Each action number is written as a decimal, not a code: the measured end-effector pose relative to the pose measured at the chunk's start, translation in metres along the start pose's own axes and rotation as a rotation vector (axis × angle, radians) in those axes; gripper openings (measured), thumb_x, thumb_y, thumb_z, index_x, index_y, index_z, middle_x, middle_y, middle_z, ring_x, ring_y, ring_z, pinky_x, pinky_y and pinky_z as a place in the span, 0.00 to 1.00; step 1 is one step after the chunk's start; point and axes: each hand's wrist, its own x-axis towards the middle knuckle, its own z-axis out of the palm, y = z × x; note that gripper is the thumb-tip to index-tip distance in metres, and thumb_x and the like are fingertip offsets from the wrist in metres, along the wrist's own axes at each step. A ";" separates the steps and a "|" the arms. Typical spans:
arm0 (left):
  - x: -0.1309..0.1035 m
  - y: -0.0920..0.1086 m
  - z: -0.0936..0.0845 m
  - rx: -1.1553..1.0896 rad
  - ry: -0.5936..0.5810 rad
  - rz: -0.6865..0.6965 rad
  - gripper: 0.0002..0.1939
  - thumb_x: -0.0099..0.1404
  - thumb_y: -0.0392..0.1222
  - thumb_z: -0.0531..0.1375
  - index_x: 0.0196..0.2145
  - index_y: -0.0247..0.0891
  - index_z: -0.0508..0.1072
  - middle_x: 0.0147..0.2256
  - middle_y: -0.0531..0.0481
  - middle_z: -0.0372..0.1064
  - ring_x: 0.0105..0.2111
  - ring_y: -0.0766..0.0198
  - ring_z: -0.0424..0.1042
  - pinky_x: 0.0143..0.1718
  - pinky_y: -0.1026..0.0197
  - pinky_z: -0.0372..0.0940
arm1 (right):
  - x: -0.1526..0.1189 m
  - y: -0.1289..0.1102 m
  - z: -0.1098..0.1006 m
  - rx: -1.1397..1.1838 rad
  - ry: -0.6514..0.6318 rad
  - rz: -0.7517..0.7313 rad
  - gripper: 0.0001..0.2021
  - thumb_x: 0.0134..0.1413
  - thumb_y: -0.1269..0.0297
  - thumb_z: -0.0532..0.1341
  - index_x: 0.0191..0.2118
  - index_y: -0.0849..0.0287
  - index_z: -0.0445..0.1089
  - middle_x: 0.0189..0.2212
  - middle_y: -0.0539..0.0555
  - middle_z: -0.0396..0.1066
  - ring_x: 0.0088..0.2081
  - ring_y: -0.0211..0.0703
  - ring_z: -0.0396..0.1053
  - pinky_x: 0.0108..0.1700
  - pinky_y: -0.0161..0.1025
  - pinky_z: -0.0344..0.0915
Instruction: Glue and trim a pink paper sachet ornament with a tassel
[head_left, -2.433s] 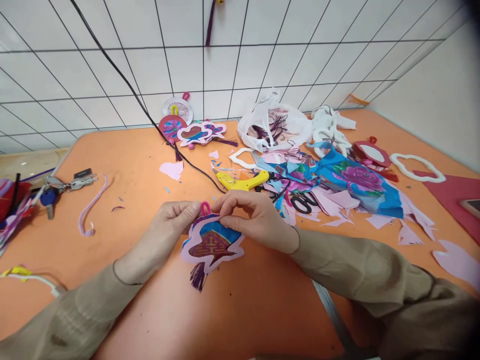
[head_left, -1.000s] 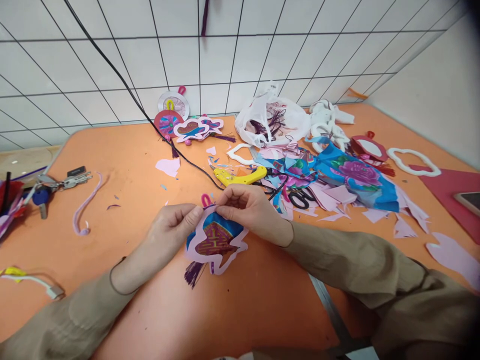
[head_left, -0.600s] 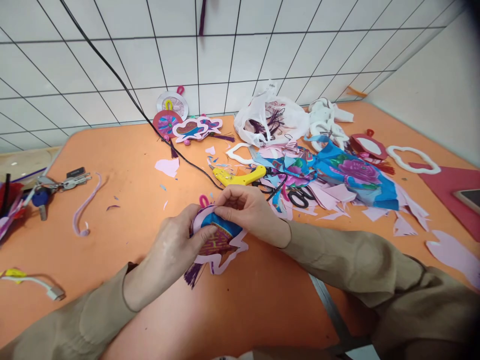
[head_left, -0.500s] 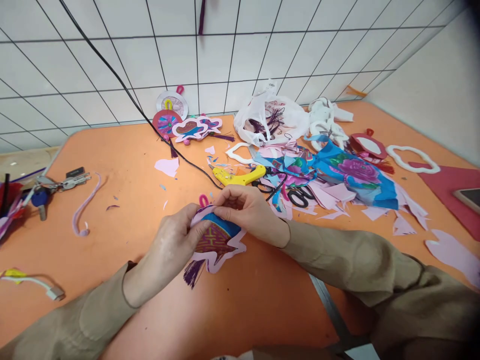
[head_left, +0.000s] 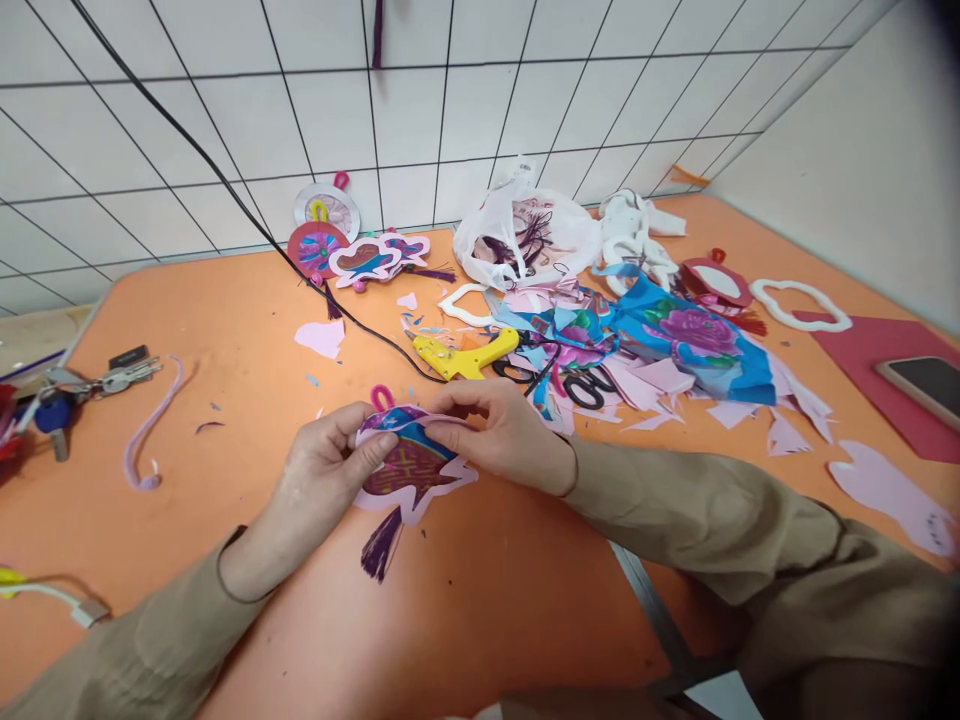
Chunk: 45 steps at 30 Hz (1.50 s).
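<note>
A fabric-covered ornament (head_left: 412,468) with a pink scalloped border is held between both hands over the orange table. Its face shows blue and maroon cloth with a gold pattern. A pink loop (head_left: 382,398) sticks up at its top, and a purple tassel (head_left: 382,545) hangs below. My left hand (head_left: 319,475) pinches the ornament's left side, thumb on the front. At its upper right edge, my right hand (head_left: 506,435) grips with thumb and fingers. Just beyond the right hand lies a yellow hot glue gun (head_left: 469,355).
Black-handled scissors (head_left: 589,388) lie among pink scraps and blue floral cloth (head_left: 697,335). Behind stands a white plastic bag (head_left: 480,240) with purple tassels. Ornaments (head_left: 319,250) rest by the wall. Keys (head_left: 52,410) are left, a phone (head_left: 926,385) right. A black cord (head_left: 225,175) crosses the table.
The view has shifted a little, so the table's things sit further left. The ornament is tilted more, and its top edge now shows as a thin fold between my hands.
</note>
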 end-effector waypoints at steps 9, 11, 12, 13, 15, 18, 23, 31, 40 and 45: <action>-0.001 0.002 0.002 0.002 -0.030 -0.022 0.10 0.56 0.45 0.65 0.30 0.35 0.74 0.25 0.51 0.74 0.23 0.65 0.71 0.28 0.63 0.67 | 0.000 -0.003 -0.002 0.004 0.004 -0.022 0.09 0.51 0.64 0.61 0.29 0.65 0.74 0.23 0.52 0.72 0.26 0.35 0.65 0.28 0.32 0.63; -0.001 0.002 0.002 -0.019 -0.041 -0.030 0.10 0.56 0.45 0.65 0.30 0.35 0.74 0.24 0.52 0.74 0.23 0.66 0.70 0.27 0.64 0.66 | 0.001 -0.001 -0.001 0.038 -0.003 -0.010 0.09 0.50 0.63 0.61 0.28 0.65 0.74 0.23 0.52 0.71 0.26 0.35 0.65 0.28 0.32 0.63; -0.001 0.002 0.002 -0.027 -0.045 -0.036 0.10 0.56 0.45 0.65 0.30 0.35 0.74 0.24 0.52 0.74 0.23 0.66 0.70 0.27 0.64 0.66 | 0.002 0.000 -0.001 0.059 -0.005 -0.003 0.10 0.50 0.63 0.61 0.28 0.65 0.73 0.23 0.52 0.71 0.26 0.35 0.65 0.28 0.32 0.63; -0.001 0.003 0.002 -0.032 -0.049 -0.041 0.10 0.56 0.45 0.65 0.29 0.35 0.74 0.24 0.52 0.73 0.23 0.66 0.70 0.27 0.64 0.66 | 0.002 0.000 -0.001 0.079 -0.008 0.006 0.10 0.49 0.62 0.61 0.28 0.65 0.73 0.23 0.52 0.71 0.26 0.35 0.65 0.28 0.32 0.63; 0.000 0.004 0.001 -0.048 -0.050 -0.051 0.10 0.56 0.45 0.66 0.29 0.35 0.74 0.24 0.52 0.73 0.23 0.66 0.70 0.27 0.64 0.66 | 0.002 0.002 0.000 0.108 -0.020 0.027 0.10 0.49 0.62 0.61 0.28 0.65 0.73 0.23 0.52 0.70 0.26 0.35 0.65 0.28 0.33 0.64; 0.000 0.004 0.001 -0.084 -0.048 -0.064 0.11 0.55 0.45 0.66 0.30 0.34 0.75 0.25 0.52 0.74 0.24 0.66 0.71 0.28 0.64 0.67 | 0.002 0.002 0.000 0.102 -0.031 0.054 0.09 0.49 0.63 0.61 0.28 0.65 0.72 0.23 0.51 0.69 0.26 0.35 0.64 0.28 0.33 0.63; 0.001 0.003 0.000 -0.106 -0.045 -0.060 0.10 0.55 0.44 0.67 0.30 0.34 0.76 0.25 0.53 0.75 0.24 0.68 0.71 0.29 0.66 0.67 | 0.004 0.001 -0.002 0.132 -0.007 0.053 0.09 0.47 0.63 0.62 0.23 0.64 0.71 0.21 0.50 0.67 0.24 0.33 0.62 0.26 0.32 0.60; 0.001 0.003 -0.002 -0.078 -0.055 -0.054 0.09 0.56 0.44 0.66 0.30 0.34 0.75 0.25 0.53 0.74 0.24 0.68 0.70 0.28 0.66 0.66 | 0.006 0.005 -0.002 0.351 -0.031 0.137 0.09 0.44 0.61 0.66 0.28 0.64 0.75 0.24 0.51 0.73 0.26 0.35 0.68 0.29 0.33 0.66; -0.001 0.002 -0.001 0.061 -0.005 -0.001 0.09 0.57 0.44 0.64 0.29 0.35 0.75 0.23 0.53 0.72 0.22 0.67 0.69 0.25 0.65 0.64 | 0.005 0.001 -0.002 0.185 0.077 0.084 0.09 0.45 0.63 0.66 0.22 0.63 0.71 0.20 0.50 0.70 0.22 0.33 0.65 0.24 0.31 0.64; 0.000 0.000 -0.002 0.065 0.003 -0.003 0.10 0.58 0.45 0.64 0.32 0.34 0.75 0.25 0.52 0.73 0.24 0.65 0.70 0.27 0.64 0.65 | 0.006 0.005 -0.002 0.222 0.076 0.089 0.10 0.43 0.62 0.66 0.22 0.63 0.70 0.19 0.50 0.69 0.22 0.33 0.63 0.23 0.31 0.62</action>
